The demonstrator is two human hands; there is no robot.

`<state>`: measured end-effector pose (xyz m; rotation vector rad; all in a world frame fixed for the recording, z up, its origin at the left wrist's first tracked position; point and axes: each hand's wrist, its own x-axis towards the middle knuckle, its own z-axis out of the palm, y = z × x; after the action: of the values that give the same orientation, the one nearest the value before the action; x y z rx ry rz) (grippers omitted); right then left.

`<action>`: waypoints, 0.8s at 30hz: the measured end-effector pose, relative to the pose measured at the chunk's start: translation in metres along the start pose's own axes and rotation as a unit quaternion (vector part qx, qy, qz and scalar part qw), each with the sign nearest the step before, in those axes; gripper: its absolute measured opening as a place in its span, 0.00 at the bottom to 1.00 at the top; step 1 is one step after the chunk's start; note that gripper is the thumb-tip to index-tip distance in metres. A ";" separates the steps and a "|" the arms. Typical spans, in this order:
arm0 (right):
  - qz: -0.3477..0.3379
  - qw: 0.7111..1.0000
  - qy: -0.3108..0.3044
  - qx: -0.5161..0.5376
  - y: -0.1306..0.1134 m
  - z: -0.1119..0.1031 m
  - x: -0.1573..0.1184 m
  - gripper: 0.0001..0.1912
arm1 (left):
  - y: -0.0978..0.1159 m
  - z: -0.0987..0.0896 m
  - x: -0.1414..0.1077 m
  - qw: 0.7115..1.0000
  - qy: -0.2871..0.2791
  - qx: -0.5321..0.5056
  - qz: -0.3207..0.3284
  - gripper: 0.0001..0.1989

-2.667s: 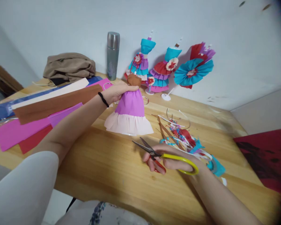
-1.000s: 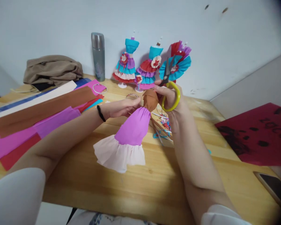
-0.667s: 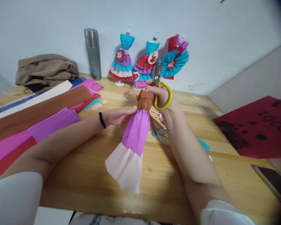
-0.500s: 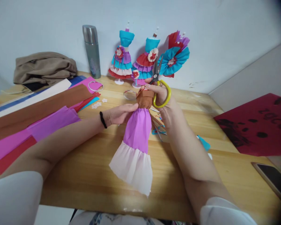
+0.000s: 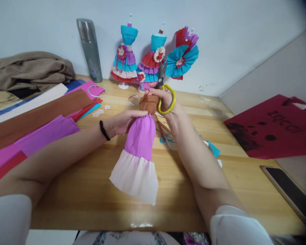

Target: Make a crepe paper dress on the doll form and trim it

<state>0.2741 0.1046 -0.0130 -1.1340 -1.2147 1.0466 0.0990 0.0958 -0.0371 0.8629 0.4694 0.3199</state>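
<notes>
Paper doll dress (image 5: 140,146) mid frame, lifted over tabletop (image 5: 91,190), left hand (image 5: 123,120) gripping its waist, right hand (image 5: 165,102) pinching brown top w/ yellow scissors (image 5: 165,92) hooked on fingers, blades up.

Observed, head view: two bare forearms, both uncovered from wrist to above the elbow. Left hand (image 5: 121,121): bare, no rings visible. Left wrist carries a thin black band (image 5: 104,130), elastic-looking, like a hair tie, sitting snug just below the hand. Right hand (image 5: 165,100): bare, nothing worn at the wrist that can be seen. Upper arms: white short sleeves, plain fabric, no print; left sleeve (image 5: 7,219) at the lower left corner, right sleeve (image 5: 238,228) at the lower right. Along the bottom edge, a strip of light garment with a bluish pattern (image 5: 117,236); detail too blurred to read.
</notes>
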 end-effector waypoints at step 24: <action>0.084 0.932 -0.351 0.031 -0.025 -0.024 -0.110 0.34 | -0.005 -0.042 -0.044 0.972 0.165 -0.089 0.139 0.20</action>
<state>0.2895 -0.0098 -0.0042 -0.8373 -1.6338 1.6964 0.0402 0.1004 -0.0532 0.7007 0.6185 0.7618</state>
